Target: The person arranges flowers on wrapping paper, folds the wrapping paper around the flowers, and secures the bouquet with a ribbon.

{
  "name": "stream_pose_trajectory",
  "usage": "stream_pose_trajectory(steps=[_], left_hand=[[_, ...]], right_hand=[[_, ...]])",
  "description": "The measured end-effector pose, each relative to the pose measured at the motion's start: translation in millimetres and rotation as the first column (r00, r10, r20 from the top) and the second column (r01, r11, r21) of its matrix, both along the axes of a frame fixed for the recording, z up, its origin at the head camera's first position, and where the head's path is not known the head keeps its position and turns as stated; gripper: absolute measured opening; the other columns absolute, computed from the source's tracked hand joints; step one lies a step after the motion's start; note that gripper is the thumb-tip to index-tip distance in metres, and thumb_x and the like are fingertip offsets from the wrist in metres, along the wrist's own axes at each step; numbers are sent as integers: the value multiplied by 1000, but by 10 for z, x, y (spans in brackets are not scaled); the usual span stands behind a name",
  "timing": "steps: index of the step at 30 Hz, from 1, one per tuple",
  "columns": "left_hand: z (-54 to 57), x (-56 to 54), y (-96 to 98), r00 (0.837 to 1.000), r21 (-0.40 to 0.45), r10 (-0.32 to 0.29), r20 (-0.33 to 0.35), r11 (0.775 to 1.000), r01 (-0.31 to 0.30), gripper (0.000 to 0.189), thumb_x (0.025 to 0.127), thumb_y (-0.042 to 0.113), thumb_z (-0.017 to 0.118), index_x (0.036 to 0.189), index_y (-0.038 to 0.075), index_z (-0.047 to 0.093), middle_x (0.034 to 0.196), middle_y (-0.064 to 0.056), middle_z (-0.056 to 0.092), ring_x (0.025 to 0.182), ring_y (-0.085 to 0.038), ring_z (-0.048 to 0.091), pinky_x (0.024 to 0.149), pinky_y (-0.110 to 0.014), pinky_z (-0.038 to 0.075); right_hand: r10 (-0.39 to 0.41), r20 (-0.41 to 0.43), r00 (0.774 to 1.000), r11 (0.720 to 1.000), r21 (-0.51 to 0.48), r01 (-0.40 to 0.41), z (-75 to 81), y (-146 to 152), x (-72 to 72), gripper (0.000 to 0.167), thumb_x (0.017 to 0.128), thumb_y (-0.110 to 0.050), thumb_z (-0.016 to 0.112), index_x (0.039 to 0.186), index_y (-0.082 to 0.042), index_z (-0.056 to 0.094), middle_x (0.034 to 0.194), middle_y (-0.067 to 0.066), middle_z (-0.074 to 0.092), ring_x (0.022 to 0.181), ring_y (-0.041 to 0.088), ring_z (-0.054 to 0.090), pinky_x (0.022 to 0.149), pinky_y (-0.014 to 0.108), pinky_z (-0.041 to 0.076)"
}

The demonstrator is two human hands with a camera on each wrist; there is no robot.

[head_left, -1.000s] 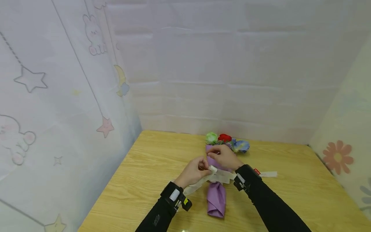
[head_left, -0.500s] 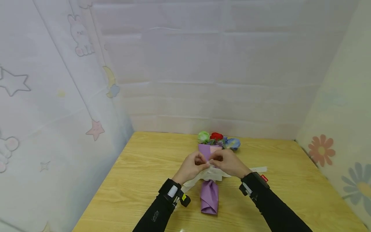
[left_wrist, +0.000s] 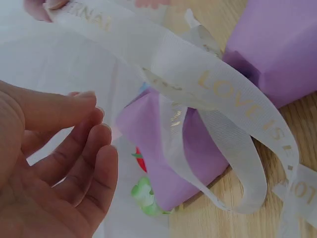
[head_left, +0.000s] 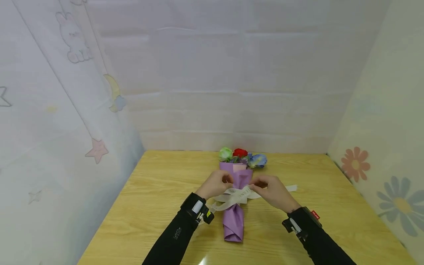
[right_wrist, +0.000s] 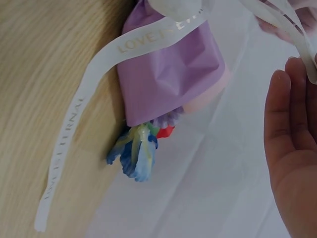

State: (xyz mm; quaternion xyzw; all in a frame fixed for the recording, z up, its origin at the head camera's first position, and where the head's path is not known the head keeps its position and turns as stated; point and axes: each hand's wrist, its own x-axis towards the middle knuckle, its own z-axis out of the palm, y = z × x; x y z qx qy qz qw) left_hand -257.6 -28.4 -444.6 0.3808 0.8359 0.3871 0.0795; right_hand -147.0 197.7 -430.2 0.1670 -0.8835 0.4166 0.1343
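Both hands, left (head_left: 215, 184) and right (head_left: 273, 191), pinched the white ribbon (head_left: 236, 194) across the purple bouquet (head_left: 236, 206), mid-frame on the worktop (head_left: 159, 206); printed curtains (head_left: 49, 129) hung at frame left.

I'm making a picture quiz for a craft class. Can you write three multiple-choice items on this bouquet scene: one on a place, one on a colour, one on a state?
1. Where does the bouquet lie?
A. on the wooden table
B. in a vase
C. on the floor

2. What colour is the wrapping paper?
A. yellow
B. black
C. purple

3. What is the state of the ribbon?
A. rolled on a spool
B. held across the wrap between the left hand and the right hand
C. lying apart from the bouquet

Answers:
1 A, the head view shows it flat on the tabletop.
2 C, all views show purple paper.
3 B, both hands hold it over the wrap's middle.
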Motion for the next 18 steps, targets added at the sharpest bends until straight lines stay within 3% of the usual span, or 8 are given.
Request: stream_pose_trajectory(steps=[4,6,9,13,18], left_hand=[[-65,-60,160,992,-185,-61,-112,982,39,13,88,7,78,101,5,75,90,1,70,83,-10,61,72,-24,51],[-109,-78,202,981,-272,-72,-178,962,22,16,84,8,80,98,9,74,89,4,68,82,-9,60,73,-24,49],[-167,-91,223,973,-338,-59,-225,941,-21,17,83,8,81,95,12,70,85,6,63,79,-9,57,71,-25,48],[-226,-102,202,978,-300,-35,-208,953,-30,15,86,5,77,95,12,67,85,6,61,78,-9,56,69,-25,47],[-227,-119,121,989,-165,27,-144,985,-51,7,93,4,69,99,8,68,86,2,61,77,-11,54,70,-26,47]], right_hand=[[-7,9,1000,1000,-13,7,-58,18,81,6,97,-15,70,100,-14,76,92,-4,71,81,12,65,73,31,53],[-19,27,999,1000,-15,20,-99,24,105,7,98,-16,70,101,-14,76,92,-5,71,81,11,64,72,30,53],[-49,53,997,999,-7,50,-169,51,127,7,97,-18,71,101,-15,75,93,-6,70,81,9,63,72,29,52],[-78,77,994,997,-9,78,-249,124,149,7,98,-15,70,102,-12,75,95,-5,69,81,9,62,72,29,52],[-110,118,987,994,-12,113,-310,228,158,6,97,-12,70,100,-10,74,93,-1,70,78,11,61,68,27,50]])
